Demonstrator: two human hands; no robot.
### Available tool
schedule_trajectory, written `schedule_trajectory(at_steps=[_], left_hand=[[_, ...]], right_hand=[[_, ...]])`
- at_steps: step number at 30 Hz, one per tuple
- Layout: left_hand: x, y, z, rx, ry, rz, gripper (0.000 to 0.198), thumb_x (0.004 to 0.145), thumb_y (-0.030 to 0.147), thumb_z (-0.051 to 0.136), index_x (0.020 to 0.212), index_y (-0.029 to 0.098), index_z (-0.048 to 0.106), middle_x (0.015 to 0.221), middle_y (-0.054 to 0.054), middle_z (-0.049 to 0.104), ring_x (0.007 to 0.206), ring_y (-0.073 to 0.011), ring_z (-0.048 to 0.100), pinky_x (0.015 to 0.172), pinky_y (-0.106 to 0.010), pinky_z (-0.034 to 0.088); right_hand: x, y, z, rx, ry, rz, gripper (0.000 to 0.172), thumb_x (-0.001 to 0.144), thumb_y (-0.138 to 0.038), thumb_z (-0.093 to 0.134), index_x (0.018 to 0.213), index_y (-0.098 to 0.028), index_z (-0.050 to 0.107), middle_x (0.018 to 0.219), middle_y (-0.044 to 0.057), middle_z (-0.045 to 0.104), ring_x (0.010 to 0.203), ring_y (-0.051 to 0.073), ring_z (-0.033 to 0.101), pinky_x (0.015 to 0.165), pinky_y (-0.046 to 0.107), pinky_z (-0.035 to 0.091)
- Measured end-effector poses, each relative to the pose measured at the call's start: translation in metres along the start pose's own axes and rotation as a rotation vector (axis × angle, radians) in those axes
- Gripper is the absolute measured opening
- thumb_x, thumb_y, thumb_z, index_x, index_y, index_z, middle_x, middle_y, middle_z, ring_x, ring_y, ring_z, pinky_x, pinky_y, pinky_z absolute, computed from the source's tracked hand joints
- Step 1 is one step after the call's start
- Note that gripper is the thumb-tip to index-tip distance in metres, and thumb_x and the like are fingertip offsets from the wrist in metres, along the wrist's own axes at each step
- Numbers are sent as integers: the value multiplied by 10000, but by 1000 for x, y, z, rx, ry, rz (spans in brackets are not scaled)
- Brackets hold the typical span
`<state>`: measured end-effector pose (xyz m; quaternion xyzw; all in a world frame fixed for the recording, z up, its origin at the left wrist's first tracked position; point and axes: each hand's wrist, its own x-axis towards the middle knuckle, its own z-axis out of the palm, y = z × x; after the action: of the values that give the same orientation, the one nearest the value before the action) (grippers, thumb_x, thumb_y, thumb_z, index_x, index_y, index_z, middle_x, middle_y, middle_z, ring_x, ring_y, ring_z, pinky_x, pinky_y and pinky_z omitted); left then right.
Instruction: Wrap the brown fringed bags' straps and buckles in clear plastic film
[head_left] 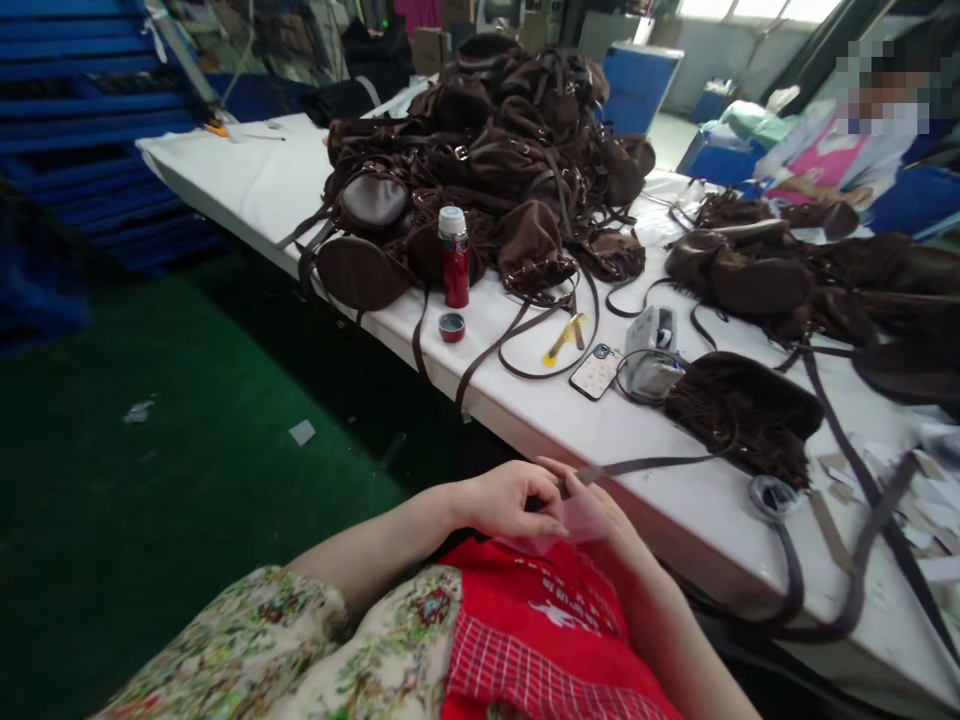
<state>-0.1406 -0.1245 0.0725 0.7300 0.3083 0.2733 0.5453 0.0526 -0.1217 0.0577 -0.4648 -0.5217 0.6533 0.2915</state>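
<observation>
My left hand is closed, its curled fingers and thumb meeting at a thin translucent plastic piece in front of the red apron. Close against it, my right hand is closed on a dark brown strap near the strap's end. Fingers hide the exact point where strap and plastic meet. From there the strap runs right, over the table edge, to a dark brown fringed bag lying on the white table.
A large pile of brown bags covers the table's middle; more bags lie right. Nearby are a red bottle, its cap, yellow-handled snips, a phone, a white box and a tape roll. A person works opposite.
</observation>
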Motion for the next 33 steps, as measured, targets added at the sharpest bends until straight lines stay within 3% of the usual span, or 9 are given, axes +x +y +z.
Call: schedule_trajectory(at_steps=[2, 5, 7, 12, 17, 21, 27, 29, 33], left_hand=[[4, -6, 7, 60, 2, -45, 225, 788, 313, 665, 668, 126, 632, 660, -2, 577, 650, -109, 516, 627, -208, 403], [12, -11, 15, 97, 11, -64, 214, 804, 316, 645, 715, 121, 642, 707, 0, 576, 652, -98, 505, 631, -203, 390], [20, -12, 21, 111, 31, -80, 228, 802, 326, 643, 707, 118, 642, 682, 9, 557, 625, -91, 484, 613, -202, 377], [41, -14, 31, 45, 93, -62, 207, 815, 296, 614, 751, 108, 672, 744, -18, 610, 692, -113, 535, 666, -215, 403], [52, -30, 26, 62, 128, -156, 268, 774, 346, 674, 659, 109, 622, 652, 15, 534, 606, -83, 474, 584, -200, 356], [56, -40, 22, 55, 100, -202, 316, 740, 385, 706, 618, 115, 596, 631, 21, 513, 580, -73, 440, 553, -203, 327], [57, -39, 19, -35, 63, -213, 325, 701, 382, 738, 608, 123, 564, 630, 27, 500, 585, -75, 433, 557, -204, 337], [55, -38, 18, -85, 40, -198, 323, 709, 389, 730, 634, 120, 568, 636, 29, 494, 591, -77, 428, 555, -203, 334], [51, -39, 17, -192, 48, -261, 320, 786, 426, 647, 779, 108, 612, 668, 25, 511, 603, -82, 433, 560, -200, 337]], right_hand=[[0, 2, -5, 143, 111, -28, 433, 862, -557, 502, 1009, -206, 708, 961, 76, 714, 891, 218, 648, 775, 332, 510], [-5, -3, -32, 255, 444, -160, 340, 841, -506, 570, 849, -201, 719, 901, 52, 706, 832, 179, 621, 754, 286, 489], [-8, -3, -47, 185, 516, -222, 284, 839, -465, 592, 803, -210, 712, 815, 25, 689, 745, 153, 596, 698, 262, 476], [-5, 1, -50, -191, 128, -231, 259, 851, -434, 587, 849, -210, 718, 862, 44, 706, 843, 198, 624, 803, 317, 488], [-8, -7, -84, -232, 212, -237, 496, 927, -575, 363, 1033, -246, 718, 922, 56, 689, 862, 206, 628, 821, 348, 494], [-6, -11, -108, -230, 196, -308, 578, 905, -631, 336, 947, -244, 763, 1005, 88, 667, 979, 254, 601, 866, 384, 477], [3, -16, -95, -122, 41, -209, 472, 900, -583, 418, 1019, -263, 744, 1314, 63, 556, 1194, 287, 501, 893, 405, 503], [7, -14, -92, -122, -16, -184, 470, 896, -590, 426, 1036, -267, 738, 1286, 62, 583, 1178, 279, 521, 914, 410, 499], [15, -1, -89, -57, -10, -61, 442, 885, -566, 483, 1139, -267, 686, 1091, 56, 684, 1050, 237, 604, 928, 387, 489]])
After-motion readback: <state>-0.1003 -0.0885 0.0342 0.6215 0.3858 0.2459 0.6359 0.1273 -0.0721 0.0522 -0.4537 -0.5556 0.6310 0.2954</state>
